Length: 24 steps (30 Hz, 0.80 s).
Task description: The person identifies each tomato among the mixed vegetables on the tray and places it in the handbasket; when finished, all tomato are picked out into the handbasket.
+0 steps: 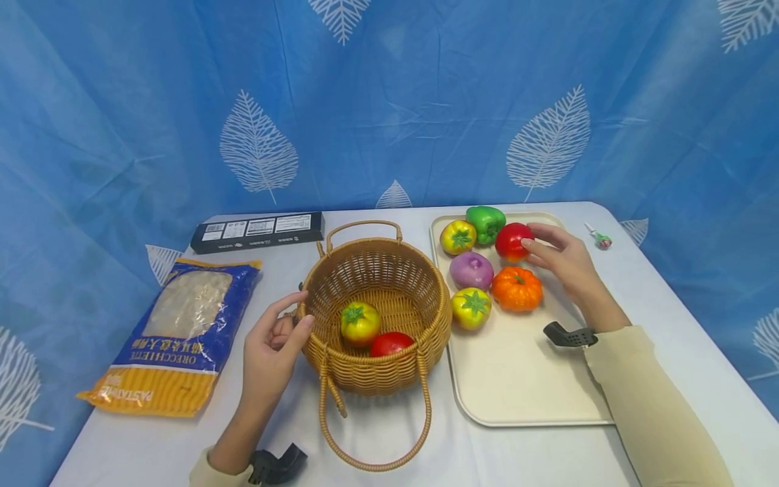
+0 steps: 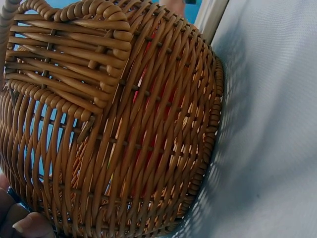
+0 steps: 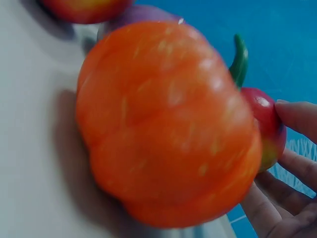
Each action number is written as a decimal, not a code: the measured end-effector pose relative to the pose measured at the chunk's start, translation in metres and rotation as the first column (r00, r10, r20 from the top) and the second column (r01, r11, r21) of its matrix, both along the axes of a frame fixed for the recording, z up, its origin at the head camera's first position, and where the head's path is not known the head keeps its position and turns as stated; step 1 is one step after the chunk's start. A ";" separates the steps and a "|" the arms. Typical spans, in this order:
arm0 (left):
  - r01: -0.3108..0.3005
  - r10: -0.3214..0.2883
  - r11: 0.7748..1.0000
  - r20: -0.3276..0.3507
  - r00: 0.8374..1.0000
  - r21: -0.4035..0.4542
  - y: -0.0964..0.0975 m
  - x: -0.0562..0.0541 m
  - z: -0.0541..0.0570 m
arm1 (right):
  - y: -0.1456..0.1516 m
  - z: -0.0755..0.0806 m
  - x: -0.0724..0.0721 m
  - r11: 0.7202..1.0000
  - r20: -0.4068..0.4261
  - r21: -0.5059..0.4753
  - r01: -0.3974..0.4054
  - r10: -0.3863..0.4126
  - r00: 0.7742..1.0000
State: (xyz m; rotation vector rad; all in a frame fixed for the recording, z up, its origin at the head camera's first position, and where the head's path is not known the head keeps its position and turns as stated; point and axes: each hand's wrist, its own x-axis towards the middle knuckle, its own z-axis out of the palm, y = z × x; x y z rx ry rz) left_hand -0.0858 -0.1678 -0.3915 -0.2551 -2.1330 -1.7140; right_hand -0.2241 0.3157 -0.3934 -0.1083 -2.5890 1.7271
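Observation:
A round wicker basket (image 1: pixel 377 383) stands mid-table with one handle folded down toward me. Inside lie a yellow-red toy tomato (image 1: pixel 360 323) and a red toy fruit (image 1: pixel 391 343). My left hand (image 1: pixel 272 345) grips the basket's left rim, thumb over the edge; in the left wrist view the wicker hides most of that hand. Over the far part of the tray, my right hand (image 1: pixel 562 260) pinches a red round toy fruit with a yellowish underside (image 1: pixel 512 242) between thumb and fingers. Close below it sits an orange toy pumpkin (image 3: pixel 166 124), which partly covers the fruit in the right wrist view.
The cream tray (image 1: pixel 523 385) right of the basket bears a green pepper (image 1: pixel 485 224), a purple onion (image 1: pixel 471 270) and two yellow tomatoes (image 1: pixel 471 308). At left lie an orecchiette bag (image 1: pixel 176 325) and a black box (image 1: pixel 258 231). A wrapped lollipop (image 1: pixel 601 239) lies far right.

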 end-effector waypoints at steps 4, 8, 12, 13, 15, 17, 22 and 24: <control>0.000 0.000 1.000 0.004 1.000 0.002 0.000 0.000 0.001 | -0.004 0.007 0.002 0.999 -0.050 -0.036 0.005 -0.007 0.999; 0.002 -0.002 1.000 0.006 1.000 0.003 0.000 0.000 0.001 | -0.009 0.014 0.004 0.997 -0.101 -0.071 -0.005 -0.002 0.995; 0.004 -0.004 1.000 0.004 1.000 0.004 0.000 0.000 0.002 | -0.015 0.022 0.009 0.996 -0.139 -0.086 -0.017 0.005 0.990; 0.004 -0.004 1.000 0.004 1.000 0.004 0.000 0.000 0.001 | -0.017 0.025 0.010 0.996 -0.149 -0.092 -0.021 0.007 0.989; 0.003 -0.003 1.000 0.004 1.000 0.004 0.000 0.000 0.001 | -0.020 0.029 0.013 0.994 -0.173 -0.106 -0.033 0.014 0.985; 0.000 0.000 1.000 0.007 1.000 0.004 0.000 0.000 0.001 | -0.023 0.035 0.016 0.992 -0.199 -0.119 -0.048 0.023 0.980; 0.001 -0.001 1.000 0.009 1.000 0.004 0.000 0.001 0.000 | -0.033 0.048 0.025 0.986 -0.240 -0.150 -0.077 0.039 0.970; 0.002 -0.002 1.000 0.007 1.000 0.003 0.000 0.001 0.000 | -0.038 0.054 0.028 0.983 -0.249 -0.159 -0.086 0.044 0.968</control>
